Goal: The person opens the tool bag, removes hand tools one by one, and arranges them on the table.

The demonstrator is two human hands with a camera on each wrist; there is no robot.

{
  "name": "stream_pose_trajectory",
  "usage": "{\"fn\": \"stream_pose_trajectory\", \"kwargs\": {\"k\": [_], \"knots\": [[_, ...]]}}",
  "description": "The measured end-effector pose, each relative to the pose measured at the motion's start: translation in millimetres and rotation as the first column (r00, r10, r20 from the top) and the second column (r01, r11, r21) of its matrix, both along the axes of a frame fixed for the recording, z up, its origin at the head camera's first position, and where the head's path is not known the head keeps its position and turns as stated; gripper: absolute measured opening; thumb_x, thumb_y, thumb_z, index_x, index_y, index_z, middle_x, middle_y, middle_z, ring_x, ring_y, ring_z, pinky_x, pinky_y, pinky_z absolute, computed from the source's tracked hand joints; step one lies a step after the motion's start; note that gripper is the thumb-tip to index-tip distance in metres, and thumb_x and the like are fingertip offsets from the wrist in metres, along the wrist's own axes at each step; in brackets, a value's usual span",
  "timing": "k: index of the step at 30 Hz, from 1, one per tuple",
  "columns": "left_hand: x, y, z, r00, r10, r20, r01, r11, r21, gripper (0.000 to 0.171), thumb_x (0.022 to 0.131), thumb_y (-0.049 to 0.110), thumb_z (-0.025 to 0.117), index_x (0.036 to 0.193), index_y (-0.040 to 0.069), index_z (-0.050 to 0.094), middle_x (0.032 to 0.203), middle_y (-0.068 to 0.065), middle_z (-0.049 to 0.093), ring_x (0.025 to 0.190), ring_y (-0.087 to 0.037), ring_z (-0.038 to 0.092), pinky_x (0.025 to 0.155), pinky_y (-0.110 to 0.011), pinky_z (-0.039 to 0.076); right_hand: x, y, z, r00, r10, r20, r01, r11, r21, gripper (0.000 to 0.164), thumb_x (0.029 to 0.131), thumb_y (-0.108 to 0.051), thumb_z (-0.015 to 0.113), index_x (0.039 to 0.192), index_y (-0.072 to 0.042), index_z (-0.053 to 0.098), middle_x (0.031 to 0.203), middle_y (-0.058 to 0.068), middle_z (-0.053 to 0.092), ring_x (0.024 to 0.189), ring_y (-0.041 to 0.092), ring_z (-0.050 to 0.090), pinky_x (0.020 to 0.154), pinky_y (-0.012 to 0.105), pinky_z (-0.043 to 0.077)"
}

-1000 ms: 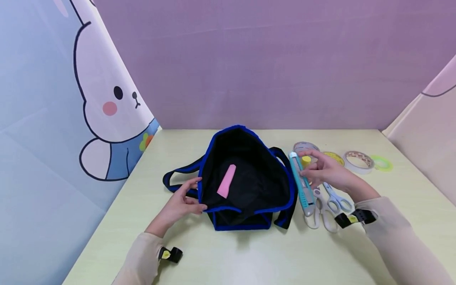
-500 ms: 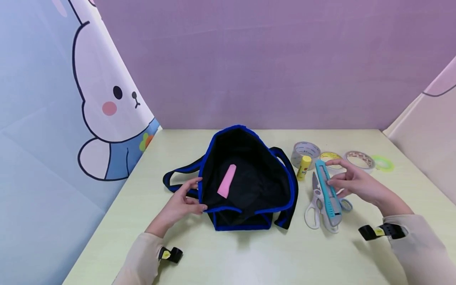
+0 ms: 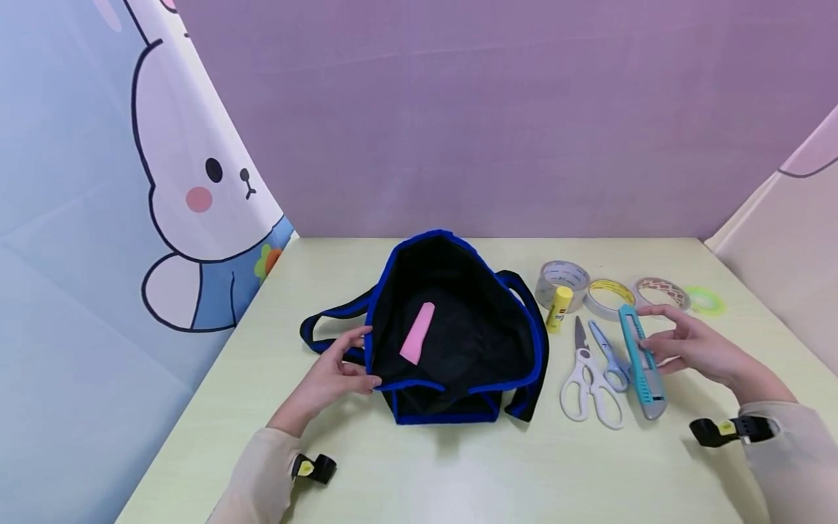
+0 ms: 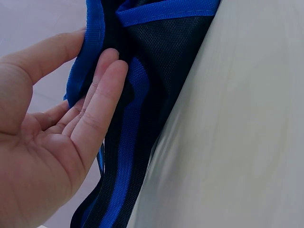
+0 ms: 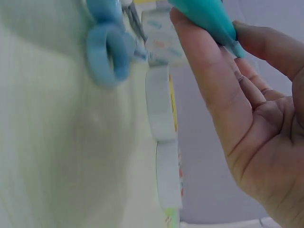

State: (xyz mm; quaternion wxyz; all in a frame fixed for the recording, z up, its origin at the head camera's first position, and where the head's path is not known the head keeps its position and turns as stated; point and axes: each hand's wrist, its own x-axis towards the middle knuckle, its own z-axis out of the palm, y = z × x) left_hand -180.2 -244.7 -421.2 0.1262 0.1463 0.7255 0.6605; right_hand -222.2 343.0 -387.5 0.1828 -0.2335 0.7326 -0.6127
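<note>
A black bag (image 3: 458,342) with blue trim stands with its mouth facing up, a pink piece (image 3: 417,333) lying inside. My left hand (image 3: 330,371) holds the bag's left rim between thumb and fingers; the left wrist view shows the blue edging (image 4: 88,52) running between them. Over on the right, my right hand (image 3: 694,346) pinches a teal utility knife (image 3: 643,364), held upright-slanted just right of the scissors. Its teal body (image 5: 209,16) sits between thumb and fingers in the right wrist view.
White-handled scissors (image 3: 591,389) and blue scissors (image 3: 610,356) lie right of the bag. Behind them are a yellow glue stick (image 3: 559,309) and tape rolls: clear (image 3: 543,291), yellow-cored (image 3: 592,302), white (image 3: 661,293) and green (image 3: 707,300). Bag straps (image 3: 524,400) spread onto the table (image 3: 524,473).
My right hand has moved right with the utility knife, from beside the bag past both pairs of scissors, uncovering them. My left hand and the bag have stayed in place.
</note>
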Motion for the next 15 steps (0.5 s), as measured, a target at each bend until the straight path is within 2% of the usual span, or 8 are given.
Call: {"fn": "stream_pose_trajectory", "kwargs": {"k": [7,10,12,13,15], "knots": [[1.3,0,0.0,1.000,-0.001,-0.007,0.001,1.000,0.007,0.084,0.085,-0.005,0.074,0.154,0.004,0.026,0.136,-0.021,0.025,0.077,-0.021,0.068,0.073,-0.035,0.060,0.1,20,-3.1,0.993,-0.105,0.047,0.100,0.988,0.115,0.060,0.099,0.011,0.044,0.124,-0.043,0.052,0.089,0.001,0.073,0.073,0.014,0.068,0.063,0.032,0.060],[0.6,0,-0.5,1.000,0.003,-0.005,-0.003,1.000,0.001,0.084,0.085,-0.005,0.074,0.154,0.005,0.026,0.136,-0.021,0.025,0.077,-0.021,0.068,0.073,-0.036,0.060,0.2,24,-3.5,0.980,-0.179,0.083,0.161,0.968,0.193,0.057,0.099,0.006,0.048,0.116,-0.048,0.054,0.086,0.001,0.070,0.070,0.014,0.066,0.062,0.032,0.060],[-0.1,0,-0.8,1.000,0.003,-0.003,-0.003,1.000,-0.003,0.084,0.085,-0.005,0.074,0.154,0.005,0.027,0.137,-0.021,0.025,0.077,-0.021,0.069,0.073,-0.036,0.060,-0.7,25,-4.3,0.964,-0.242,0.112,0.207,0.944,0.256,0.052,0.099,0.002,0.052,0.108,-0.049,0.056,0.085,0.002,0.068,0.070,0.014,0.066,0.063,0.033,0.060],[-0.4,0,-1.0,1.000,0.003,-0.002,-0.003,1.000,-0.005,0.084,0.085,-0.005,0.074,0.154,0.005,0.027,0.137,-0.021,0.025,0.077,-0.021,0.069,0.073,-0.036,0.060,-1.3,26,-4.7,0.955,-0.268,0.126,0.224,0.931,0.287,0.049,0.099,0.000,0.054,0.107,-0.048,0.056,0.085,0.003,0.067,0.071,0.015,0.066,0.063,0.033,0.060],[-0.8,0,-0.6,1.000,0.002,-0.005,-0.002,1.000,-0.006,0.085,0.085,-0.005,0.074,0.154,0.005,0.027,0.138,-0.021,0.025,0.077,-0.021,0.069,0.073,-0.035,0.060,-3.0,27,-6.3,0.942,-0.302,0.145,0.240,0.910,0.340,0.030,0.099,-0.004,0.056,0.116,-0.028,0.064,0.086,0.004,0.066,0.073,0.015,0.066,0.065,0.033,0.060]]}}
